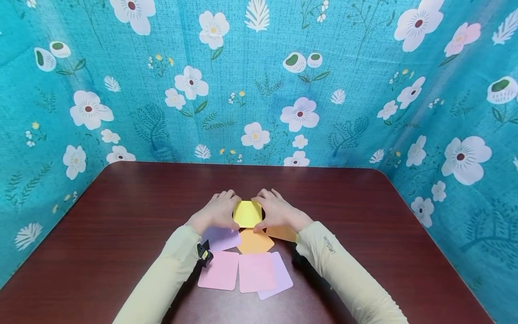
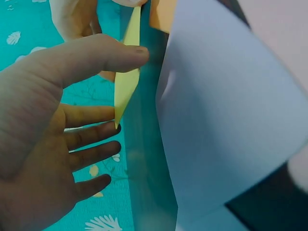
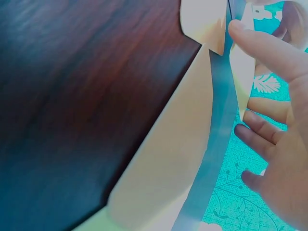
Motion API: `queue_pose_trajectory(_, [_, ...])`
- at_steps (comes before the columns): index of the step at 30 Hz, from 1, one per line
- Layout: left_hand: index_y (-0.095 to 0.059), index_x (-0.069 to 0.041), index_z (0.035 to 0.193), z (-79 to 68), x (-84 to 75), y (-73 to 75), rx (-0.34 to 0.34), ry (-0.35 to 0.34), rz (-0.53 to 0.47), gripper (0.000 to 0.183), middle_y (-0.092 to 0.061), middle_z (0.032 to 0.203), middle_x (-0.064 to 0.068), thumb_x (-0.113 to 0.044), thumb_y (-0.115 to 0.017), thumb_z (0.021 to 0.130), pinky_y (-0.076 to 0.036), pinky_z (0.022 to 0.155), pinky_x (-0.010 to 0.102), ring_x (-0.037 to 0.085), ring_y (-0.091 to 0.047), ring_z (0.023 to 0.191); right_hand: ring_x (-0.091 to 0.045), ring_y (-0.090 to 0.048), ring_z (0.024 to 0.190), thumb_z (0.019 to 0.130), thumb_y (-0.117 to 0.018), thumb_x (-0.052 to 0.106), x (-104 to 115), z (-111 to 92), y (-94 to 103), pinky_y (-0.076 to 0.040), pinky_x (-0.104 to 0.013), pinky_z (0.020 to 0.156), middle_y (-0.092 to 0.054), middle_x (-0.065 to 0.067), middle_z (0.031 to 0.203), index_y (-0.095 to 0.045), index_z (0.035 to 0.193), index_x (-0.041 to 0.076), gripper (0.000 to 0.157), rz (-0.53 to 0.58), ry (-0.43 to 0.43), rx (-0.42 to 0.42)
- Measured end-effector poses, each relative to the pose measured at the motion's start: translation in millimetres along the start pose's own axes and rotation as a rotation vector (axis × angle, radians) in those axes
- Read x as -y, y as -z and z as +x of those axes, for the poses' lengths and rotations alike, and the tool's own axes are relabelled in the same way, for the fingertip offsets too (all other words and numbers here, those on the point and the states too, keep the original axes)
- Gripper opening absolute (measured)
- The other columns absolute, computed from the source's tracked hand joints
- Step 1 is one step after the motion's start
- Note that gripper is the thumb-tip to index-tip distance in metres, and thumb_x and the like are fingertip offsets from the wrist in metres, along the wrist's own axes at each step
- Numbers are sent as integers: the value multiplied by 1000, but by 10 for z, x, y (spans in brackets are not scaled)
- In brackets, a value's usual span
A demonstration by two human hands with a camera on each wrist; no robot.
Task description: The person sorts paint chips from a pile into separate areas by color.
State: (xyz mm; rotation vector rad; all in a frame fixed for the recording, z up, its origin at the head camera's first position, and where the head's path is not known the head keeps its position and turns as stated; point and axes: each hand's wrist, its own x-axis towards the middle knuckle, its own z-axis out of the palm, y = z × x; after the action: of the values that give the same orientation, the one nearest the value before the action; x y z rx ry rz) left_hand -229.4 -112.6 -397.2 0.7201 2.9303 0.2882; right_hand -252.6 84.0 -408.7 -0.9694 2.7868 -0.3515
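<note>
I see left hand [image 1: 220, 211] and right hand [image 1: 278, 211] | each grip clamped on yellow card [image 1: 247, 214], opposite sides | pink cards [image 1: 218, 272], purple cards [image 1: 220, 239], orange cards [image 1: 256, 241] on brown surface [image 1: 121, 243]

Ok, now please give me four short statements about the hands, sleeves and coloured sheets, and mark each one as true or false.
1. The left hand and the right hand both hold the yellow sheet. True.
2. The sleeves are black. False: they are cream.
3. A pink sheet partly covers a purple sheet. True.
4. The right hand holds that pink sheet. False: it lies on the table.
</note>
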Motion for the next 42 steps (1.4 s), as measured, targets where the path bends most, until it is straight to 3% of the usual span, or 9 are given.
queue_pose_trajectory(15, [-47,-7,127,76,243,65,15,61,-94,77,-47,115,9,-33,-79,62,-36,92,45,24,-43,102,-22,-39,109,67,-74,49,-3,232,5,-24,-45,104,-45,-4,111,-49,128,11,76,-11,20,-79])
queue_pose_trajectory(31, [-43,-3,134,132,427,56,-13,120,-110,73,-45,126,16,-23,-73,70,-34,96,50,31,-42,113,-22,-40,119,70,-70,50,90,455,-16,-16,-51,108,-48,-5,124,-47,130,10,76,-113,-53,-151])
queue_pose_trajectory(42, [-45,-4,132,173,511,59,-9,141,-88,66,-45,132,17,-22,-71,74,-31,99,52,34,-40,119,-24,-40,120,76,-65,48,142,542,-39,-16,-51,108,-48,-6,127,-51,127,10,65,-112,-86,-130])
